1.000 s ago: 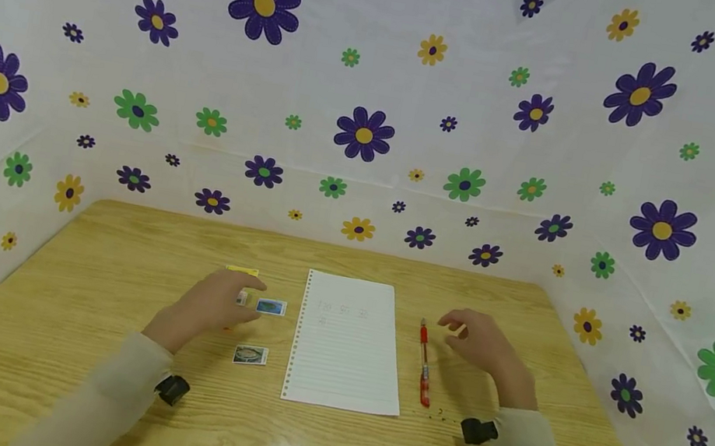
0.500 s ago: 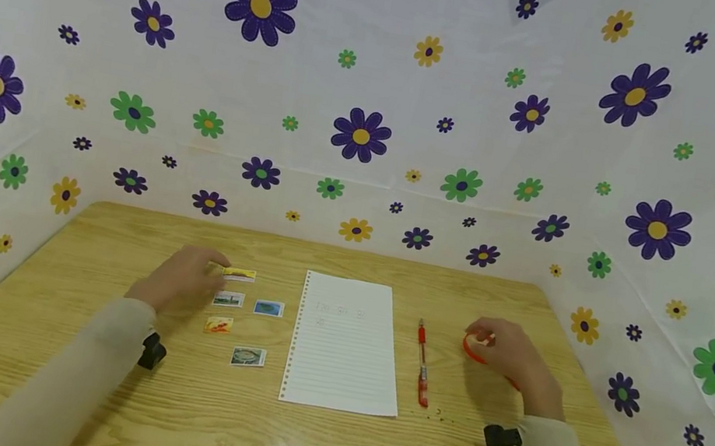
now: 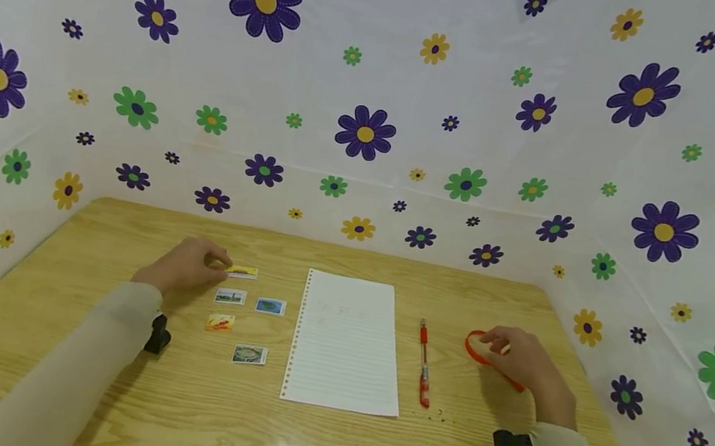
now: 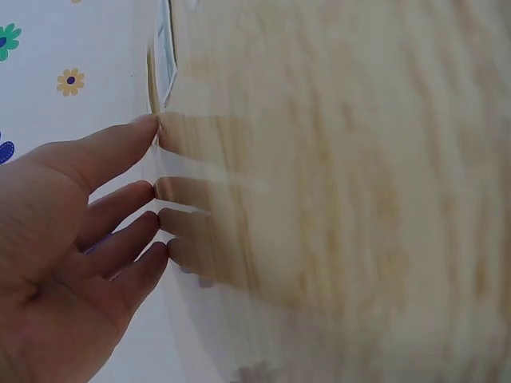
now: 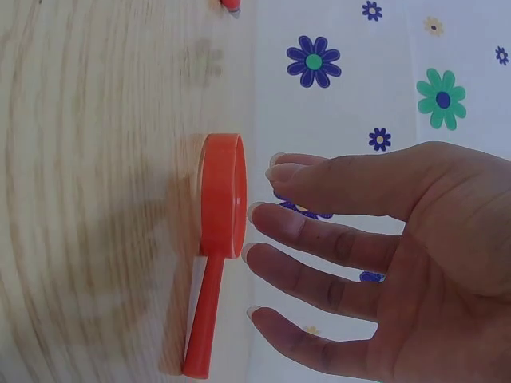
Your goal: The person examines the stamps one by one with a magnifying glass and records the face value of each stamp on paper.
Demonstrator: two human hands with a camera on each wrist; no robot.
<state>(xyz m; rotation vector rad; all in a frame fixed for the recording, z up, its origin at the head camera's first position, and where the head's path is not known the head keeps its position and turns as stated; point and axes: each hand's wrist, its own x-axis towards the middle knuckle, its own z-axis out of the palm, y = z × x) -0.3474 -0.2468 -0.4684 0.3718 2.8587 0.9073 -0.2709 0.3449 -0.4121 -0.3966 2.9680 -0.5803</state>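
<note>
My left hand is at the far left of the table, thumb and index fingertips right at the left edge of a yellow stamp-like picture card. In the left wrist view its fingers reach the tabletop, loosely bent. Several similar small cards lie nearby, including a blue one, an orange one and a grey-green one. My right hand hovers over a red magnifying glass. The right wrist view shows the fingers loosely spread and apart from the glass, which lies on the table.
A lined, hole-punched sheet of paper with faint writing lies mid-table. Right of it is a red pen, with small crumbs near its lower end. A white flower-printed cloth surrounds the table on three sides.
My left hand has moved left and away from over the cards to the yellow card, uncovering the others. My right hand has shifted right, and the magnifying glass now shows beneath it.
</note>
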